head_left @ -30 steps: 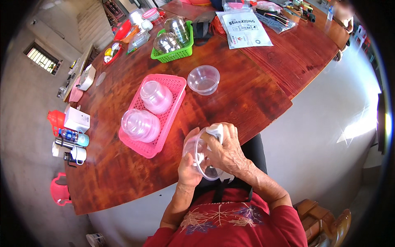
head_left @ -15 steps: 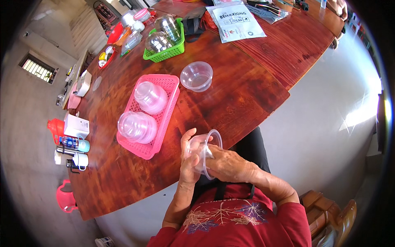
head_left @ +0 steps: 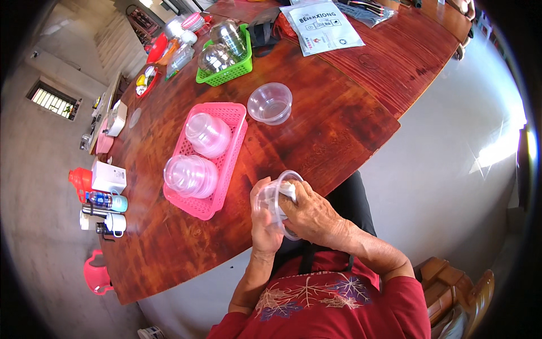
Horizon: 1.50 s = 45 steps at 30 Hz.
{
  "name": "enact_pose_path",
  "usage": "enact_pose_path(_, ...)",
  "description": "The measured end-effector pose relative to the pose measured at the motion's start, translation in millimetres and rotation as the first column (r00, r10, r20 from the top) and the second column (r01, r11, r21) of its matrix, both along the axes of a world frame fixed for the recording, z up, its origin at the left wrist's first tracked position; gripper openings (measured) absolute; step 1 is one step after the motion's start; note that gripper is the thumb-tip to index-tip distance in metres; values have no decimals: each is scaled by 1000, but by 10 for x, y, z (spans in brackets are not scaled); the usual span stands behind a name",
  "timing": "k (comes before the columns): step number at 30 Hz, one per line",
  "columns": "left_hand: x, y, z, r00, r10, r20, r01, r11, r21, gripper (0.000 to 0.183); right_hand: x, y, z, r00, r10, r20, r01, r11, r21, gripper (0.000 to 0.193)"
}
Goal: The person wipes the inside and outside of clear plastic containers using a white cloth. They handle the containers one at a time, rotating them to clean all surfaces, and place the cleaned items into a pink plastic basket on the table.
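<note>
My left hand (head_left: 266,233) is wrapped round the outside of a clear plastic bowl (head_left: 266,196), which is tipped on its side with its mouth facing right. My right hand (head_left: 316,219) reaches over the rim and pinches a white cloth or tissue (head_left: 288,190) against the inside wall. Part of the cloth is hidden behind my fingers. Another clear bowl (head_left: 271,107) stands upright on the table, beyond my hands. To its left, a pink basket (head_left: 224,175) holds two stacks of upside-down clear bowls (head_left: 191,176).
The red-brown wooden table (head_left: 316,135) ends close to my lap. Farther off are a green basket (head_left: 234,72) of metal bowls and a white plastic packet (head_left: 324,31). Cups and flasks (head_left: 107,209) line the left edge; a pink stool (head_left: 97,274) stands below.
My right hand has moved up toward the bowl's upper rim, and more of the white cloth shows. The bowl has turned a little in my left hand.
</note>
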<state>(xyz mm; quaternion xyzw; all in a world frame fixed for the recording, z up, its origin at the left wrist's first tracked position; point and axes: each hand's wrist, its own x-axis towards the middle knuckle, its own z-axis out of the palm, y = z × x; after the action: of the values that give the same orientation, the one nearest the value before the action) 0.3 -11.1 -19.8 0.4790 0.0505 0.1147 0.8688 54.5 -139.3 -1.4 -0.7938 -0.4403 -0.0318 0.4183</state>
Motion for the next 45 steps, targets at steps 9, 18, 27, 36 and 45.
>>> enact_pose_path(9,29,124,-43,967,-227,118,249,944,-216,73,89,31,22,910,366,-194,-306,911,278,34)
enact_pose_path(18,7,127,-14,996,-29,-79,17,988,-151,71,74,236,56,948,-150,282,172,984,-53,31)
enact_pose_path(27,63,162,-51,990,-139,-10,136,979,-149,74,96,133,6,910,305,-280,-283,952,117,31)
enact_pose_path(36,-77,135,-121,996,-12,-93,-10,973,-230,78,-17,289,48,985,-173,29,164,966,199,31)
enact_pose_path(45,-15,221,-129,978,-201,47,205,974,-99,74,234,6,50,780,584,-225,-568,812,134,36)
